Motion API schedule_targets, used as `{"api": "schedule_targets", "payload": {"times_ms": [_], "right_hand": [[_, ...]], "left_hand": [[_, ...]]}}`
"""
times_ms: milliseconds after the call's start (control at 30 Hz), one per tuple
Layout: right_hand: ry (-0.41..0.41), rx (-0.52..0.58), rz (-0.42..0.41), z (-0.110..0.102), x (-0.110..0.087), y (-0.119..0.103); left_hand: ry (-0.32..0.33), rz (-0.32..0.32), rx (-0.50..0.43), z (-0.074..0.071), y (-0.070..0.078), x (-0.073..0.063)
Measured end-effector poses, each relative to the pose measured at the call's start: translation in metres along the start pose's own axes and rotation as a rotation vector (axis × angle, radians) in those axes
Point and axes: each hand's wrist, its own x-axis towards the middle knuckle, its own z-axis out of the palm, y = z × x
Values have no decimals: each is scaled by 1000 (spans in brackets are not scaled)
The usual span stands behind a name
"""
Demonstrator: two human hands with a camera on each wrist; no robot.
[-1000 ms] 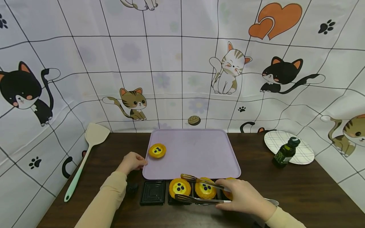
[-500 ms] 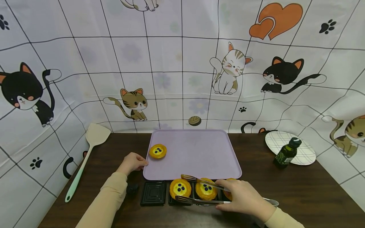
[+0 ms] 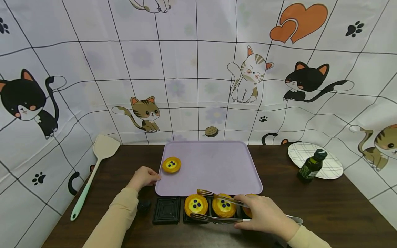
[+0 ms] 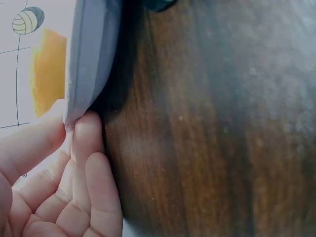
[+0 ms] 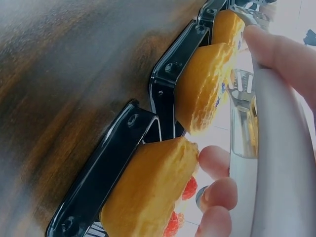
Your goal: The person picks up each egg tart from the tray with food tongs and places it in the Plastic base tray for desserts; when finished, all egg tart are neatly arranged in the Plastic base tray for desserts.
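Observation:
In the head view my left hand pinches the left edge of a lilac tray. The left wrist view has the thumb above the rim and fingertips under it. A yellow egg tart with dark berries sits on the tray's left side. My right hand holds metal tongs, their two ends spread apart over the black plastic tart packaging. Between the ends lie a left tart and a middle tart. A third tart, with red berries, is mostly hidden by that hand in the head view.
A spatula with a pale green handle lies at the left. At the right stands a dark green bottle before a white plate. A cat-printed sheet rises behind the brown table. The packaging's leftmost compartment holds no tart.

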Motion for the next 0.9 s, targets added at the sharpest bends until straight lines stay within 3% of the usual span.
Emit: {"api": "schedule_targets", "payload": {"times_ms": [900], "right_hand": [[-2, 55, 4, -6, 1, 0]], "left_hand": [[-6, -9, -13, 0, 2, -3]]}}
